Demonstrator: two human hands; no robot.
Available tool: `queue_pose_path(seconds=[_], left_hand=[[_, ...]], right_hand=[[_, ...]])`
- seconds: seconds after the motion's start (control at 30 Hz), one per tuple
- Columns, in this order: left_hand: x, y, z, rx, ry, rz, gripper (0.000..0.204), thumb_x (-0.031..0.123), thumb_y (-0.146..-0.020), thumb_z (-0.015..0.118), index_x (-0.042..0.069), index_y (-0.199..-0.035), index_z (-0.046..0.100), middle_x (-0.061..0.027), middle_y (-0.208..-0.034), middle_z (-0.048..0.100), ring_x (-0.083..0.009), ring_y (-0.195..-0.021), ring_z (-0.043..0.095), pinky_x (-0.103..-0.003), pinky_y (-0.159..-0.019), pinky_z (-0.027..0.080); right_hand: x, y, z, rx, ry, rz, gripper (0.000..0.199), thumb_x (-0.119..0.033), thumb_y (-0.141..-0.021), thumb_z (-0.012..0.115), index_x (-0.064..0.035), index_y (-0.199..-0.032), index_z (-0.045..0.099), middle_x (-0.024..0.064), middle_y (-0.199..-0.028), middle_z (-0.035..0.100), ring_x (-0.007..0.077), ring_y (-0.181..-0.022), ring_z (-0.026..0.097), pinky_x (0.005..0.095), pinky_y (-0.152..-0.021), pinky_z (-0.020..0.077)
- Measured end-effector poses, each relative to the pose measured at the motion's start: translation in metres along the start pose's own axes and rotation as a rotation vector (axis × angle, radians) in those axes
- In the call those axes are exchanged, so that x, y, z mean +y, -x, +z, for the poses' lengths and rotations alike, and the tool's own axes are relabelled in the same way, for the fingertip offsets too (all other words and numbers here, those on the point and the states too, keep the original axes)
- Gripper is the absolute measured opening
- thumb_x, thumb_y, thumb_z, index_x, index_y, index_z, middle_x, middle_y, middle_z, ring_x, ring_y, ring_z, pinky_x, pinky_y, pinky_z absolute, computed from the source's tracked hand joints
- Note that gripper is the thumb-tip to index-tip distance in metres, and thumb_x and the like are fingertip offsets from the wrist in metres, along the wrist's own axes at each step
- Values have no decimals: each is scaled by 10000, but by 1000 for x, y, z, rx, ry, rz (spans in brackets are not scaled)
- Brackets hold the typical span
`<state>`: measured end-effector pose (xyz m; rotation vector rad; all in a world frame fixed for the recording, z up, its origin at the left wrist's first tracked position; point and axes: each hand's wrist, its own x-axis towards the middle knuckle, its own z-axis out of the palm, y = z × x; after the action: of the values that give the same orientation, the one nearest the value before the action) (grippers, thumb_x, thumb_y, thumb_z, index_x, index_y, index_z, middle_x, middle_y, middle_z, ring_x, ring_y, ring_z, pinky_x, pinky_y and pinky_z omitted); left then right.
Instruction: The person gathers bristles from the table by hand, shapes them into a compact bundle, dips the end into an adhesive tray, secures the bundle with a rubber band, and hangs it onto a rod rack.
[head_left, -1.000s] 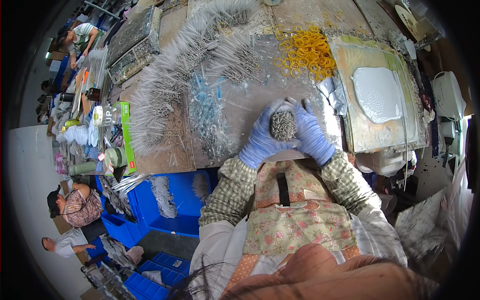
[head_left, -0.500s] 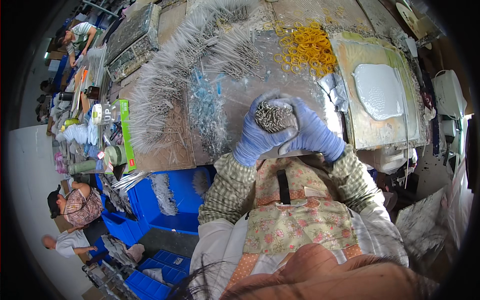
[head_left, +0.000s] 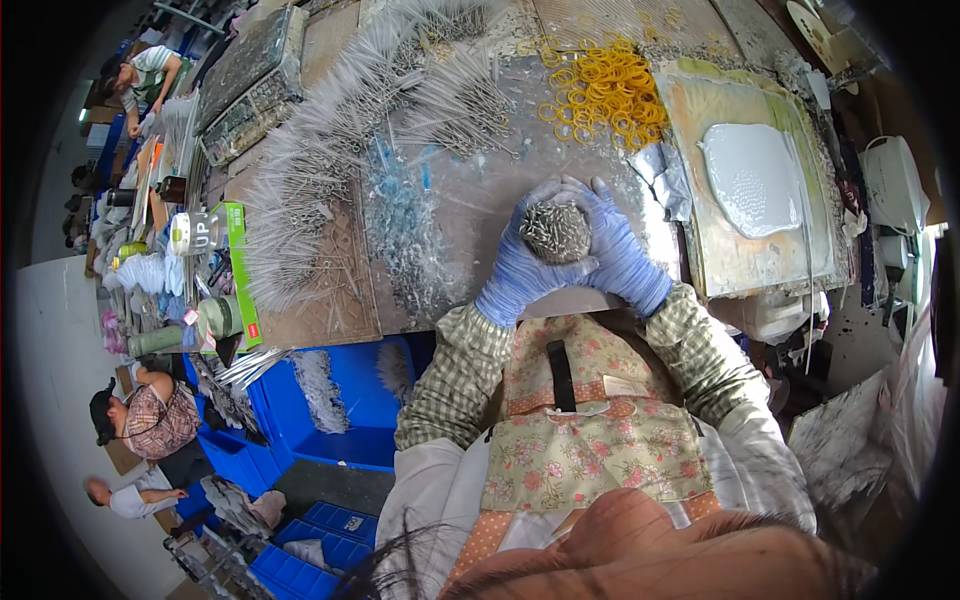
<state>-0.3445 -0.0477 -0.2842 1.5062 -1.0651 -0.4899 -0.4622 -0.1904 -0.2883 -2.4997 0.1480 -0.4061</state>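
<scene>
Both my hands, in bluish-purple gloves, wrap round a thick round bundle of thin wire brushes (head_left: 555, 232), its packed metal ends facing up. My left hand (head_left: 520, 272) grips the bundle's left and near side. My right hand (head_left: 625, 252) curls round its right side, thumb and fingers close to the left hand's. The lower part of the bundle is hidden by the gloves. Loose wire brushes (head_left: 305, 190) with looped ends and pale bristles lie heaped on the left of the worktable (head_left: 470, 205). A smaller pile of brushes (head_left: 460, 105) lies ahead, beside yellow rubber bands (head_left: 605, 95).
On the right, a stained board (head_left: 700, 105) carries a pool of white paste (head_left: 757, 180). A green box (head_left: 243, 285) and a lidded jar (head_left: 192, 234) stand at the left edge. Blue bins (head_left: 365, 450) sit below on the left. Other people (head_left: 160, 415) are farther left.
The bundle has tilted slightly in my hands, its metal ends now showing as a rounder dome. My right fingers have shifted along its far side. The whole view has moved slightly.
</scene>
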Motion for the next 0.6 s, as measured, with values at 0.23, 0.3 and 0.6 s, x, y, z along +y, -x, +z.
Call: queue_pose_path(seconds=[0.23, 0.3, 0.6], left_hand=[[-18, 3, 9, 14, -96, -40, 1091, 307, -628, 981, 12, -1477, 363, -143, -1413, 529, -271, -1336, 522, -376, -1139, 429], [-2, 1, 6, -34, -15, -96, 1053, 317, -644, 968, 22, -1467, 381, -147, -1437, 517, -267, -1356, 502, -383, -1152, 414], [26, -19, 8, -31, 119, 66, 700, 202, -696, 938, 68, -1275, 568, -96, -1216, 690, -196, -1194, 642, -347, -1026, 524]], right_hand=[[-6, 2, 9, 6, -219, 109, 788, -436, -732, 843, -70, -1359, 535, 201, -1426, 537, 395, -1367, 492, 523, -1225, 267], [2, 10, 18, 111, -283, 0, 754, -393, -731, 855, -70, -1341, 553, 204, -1369, 578, 404, -1311, 536, 496, -1188, 342], [-2, 9, 9, 53, -541, 276, 691, -293, -751, 834, -83, -1350, 562, 199, -1343, 590, 428, -1288, 538, 464, -1104, 435]])
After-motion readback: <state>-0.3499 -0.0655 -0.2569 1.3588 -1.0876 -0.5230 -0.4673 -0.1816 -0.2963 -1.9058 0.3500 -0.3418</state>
